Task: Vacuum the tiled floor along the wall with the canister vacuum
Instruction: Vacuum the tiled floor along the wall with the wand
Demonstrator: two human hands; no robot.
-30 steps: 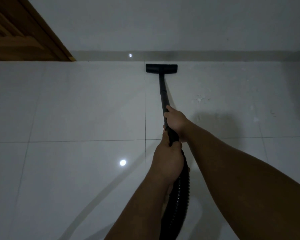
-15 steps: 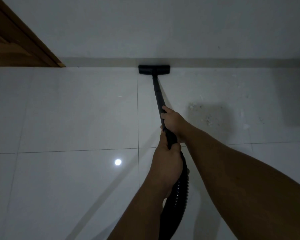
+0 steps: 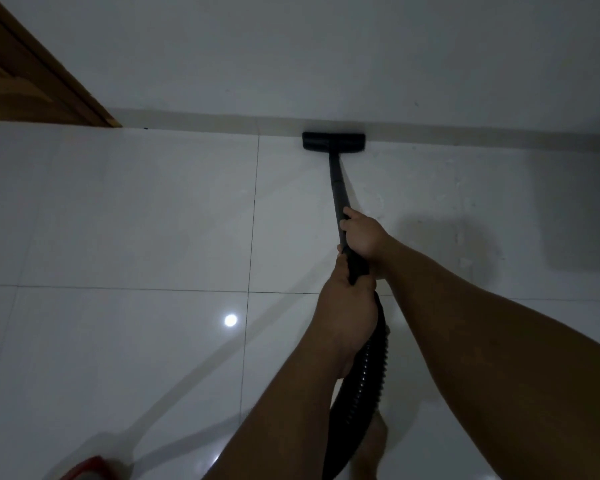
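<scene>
The floor nozzle (image 3: pixel 333 142) is now found pushed against the skirting (image 3: pixel 201 123), right of the tile joint it earlier straddled. The wand (image 3: pixel 337 188) is gripped by the right hand (image 3: pixel 362 237); its handle by the left hand (image 3: pixel 349 308), fingers curled. Edge coverage is judged progressing rightward.

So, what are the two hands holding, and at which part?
Both grip the black vacuum wand: the right hand higher on the tube, the left hand lower, where the ribbed hose joins.
</scene>
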